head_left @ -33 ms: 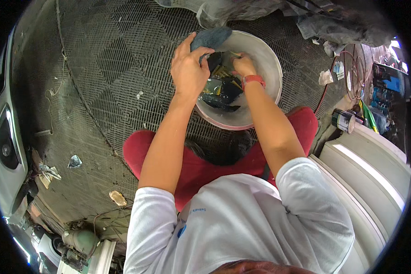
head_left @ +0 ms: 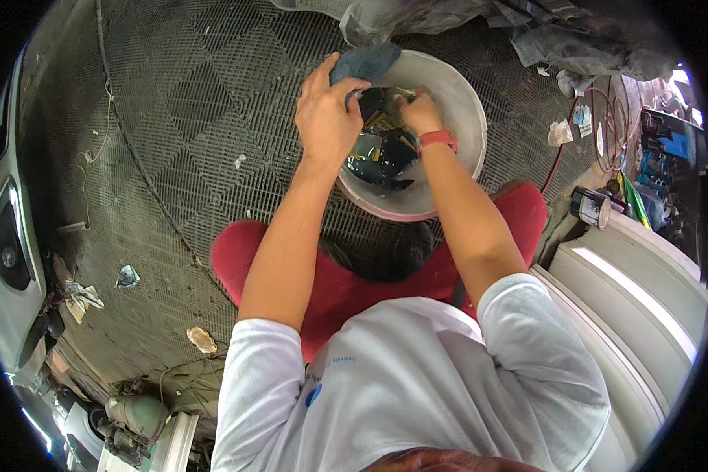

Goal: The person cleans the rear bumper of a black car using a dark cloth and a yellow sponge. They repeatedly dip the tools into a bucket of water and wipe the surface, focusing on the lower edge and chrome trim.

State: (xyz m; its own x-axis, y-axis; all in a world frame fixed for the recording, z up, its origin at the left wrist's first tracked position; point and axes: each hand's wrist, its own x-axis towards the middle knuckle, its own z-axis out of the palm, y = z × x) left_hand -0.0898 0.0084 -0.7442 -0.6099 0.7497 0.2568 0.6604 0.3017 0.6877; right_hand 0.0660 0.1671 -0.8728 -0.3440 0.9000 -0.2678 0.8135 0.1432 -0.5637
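Right hand (head_left: pixel 422 112) shifted slightly, pinching strip (head_left: pixel 402 92), grey pad (head_left: pixel 370 62) touching left hand (head_left: pixel 326 114), grip unclear

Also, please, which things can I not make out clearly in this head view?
All in the head view:
- Whatever the right hand may grip: mostly hidden by its own fingers.
- Part of the bucket's left rim: behind the left hand and grey-blue pad.
- The number of dark pieces inside: they overlap.
- The rest of the pale car: cut off by the left edge.
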